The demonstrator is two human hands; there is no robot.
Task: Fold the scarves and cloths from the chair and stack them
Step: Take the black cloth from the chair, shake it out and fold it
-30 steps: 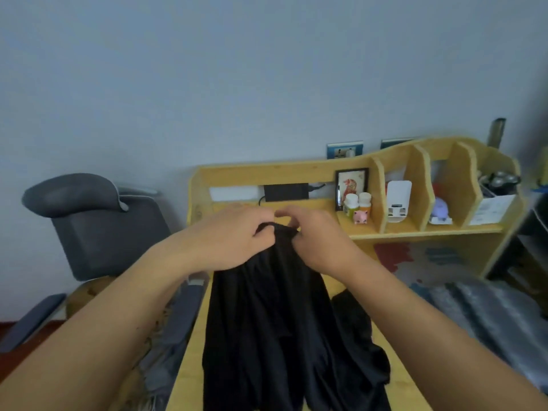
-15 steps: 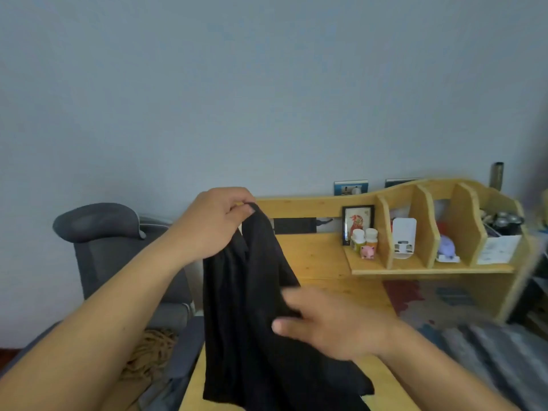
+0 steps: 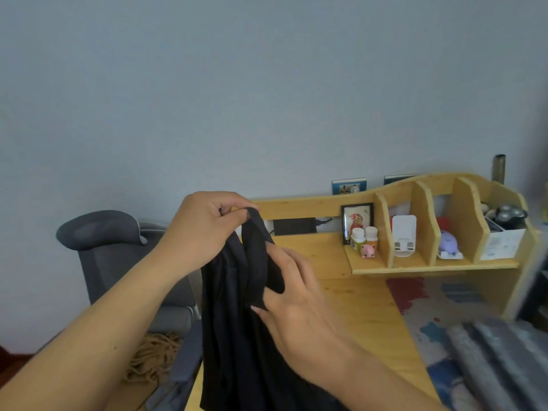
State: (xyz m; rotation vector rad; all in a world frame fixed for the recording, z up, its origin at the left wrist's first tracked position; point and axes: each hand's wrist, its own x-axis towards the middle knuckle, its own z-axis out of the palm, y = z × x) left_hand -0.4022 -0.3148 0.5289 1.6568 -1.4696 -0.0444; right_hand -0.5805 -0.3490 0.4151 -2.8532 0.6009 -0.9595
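Black cloth [image 3: 237, 321] hangs in the air above the near edge of the wooden counter [image 3: 364, 307], held up by both hands and not yet folded into any neat shape. By my reading the task is at an early or middle point: no finished stack shows on the counter, and a tan, stringy-looking cloth [image 3: 151, 357] lies on the seat of the grey chair [image 3: 118, 262], so at least that one seems left to do. Left hand [image 3: 204, 232] pinches the top edge of the black cloth between thumb and curled fingers, lifting it high. Right hand [image 3: 296, 301] sits lower, its thumb hooked round a fold of the fabric while the fingers lie against it. Hanging so, the fabric is dark, thin and limp, falling in long vertical pleats, with its lower end running out of view. Something grey and striped [image 3: 489, 360] lies at the lower right; whether it belongs to the task I cannot tell.
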